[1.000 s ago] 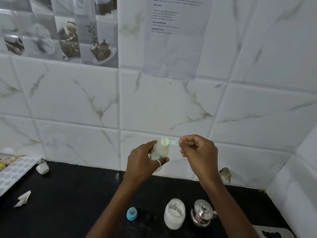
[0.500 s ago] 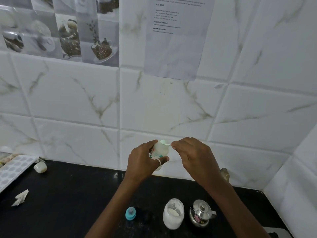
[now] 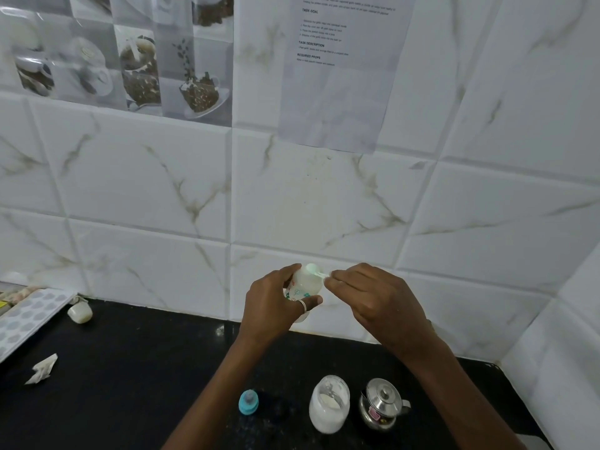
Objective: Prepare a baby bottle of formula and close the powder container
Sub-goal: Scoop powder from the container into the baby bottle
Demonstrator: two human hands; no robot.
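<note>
Held the baby bottle [image 3: 306,284] in the left grip [image 3: 272,306], fingers and thumb curled round its body, a ring on one finger, well above the black table [image 3: 130,368] and in front of the marbled wall tiles [image 3: 146,190]. Pinched the handle of a pale green scoop [image 3: 313,269] in the right grip [image 3: 373,303], with the scoop's bowl at the bottle's mouth. Bore small green printed figures on the bottle's wall, too small to read as words.

Had the powder container [image 3: 329,405], a clear jar of white powder, standing open on the table near the front edge. Had just to its right a steel pot [image 3: 383,405] with a knobbed lid and a pink sticker, its writing illegible. Had to the jar's left a blue teat cap [image 3: 248,401].

Faced a printed sheet [image 3: 341,86] on the wall, with the headings "TASK GOAL", "TASK DESCRIPTION" and "REQUIRED PROPS" readable and the smaller lines blurred. Faced, farther left, picture tiles [image 3: 136,60] of cups and coffee beans. Had at the table's left a dotted tray [image 3: 29,316], a small white piece [image 3: 80,311] and a crumpled scrap of paper [image 3: 42,368].
</note>
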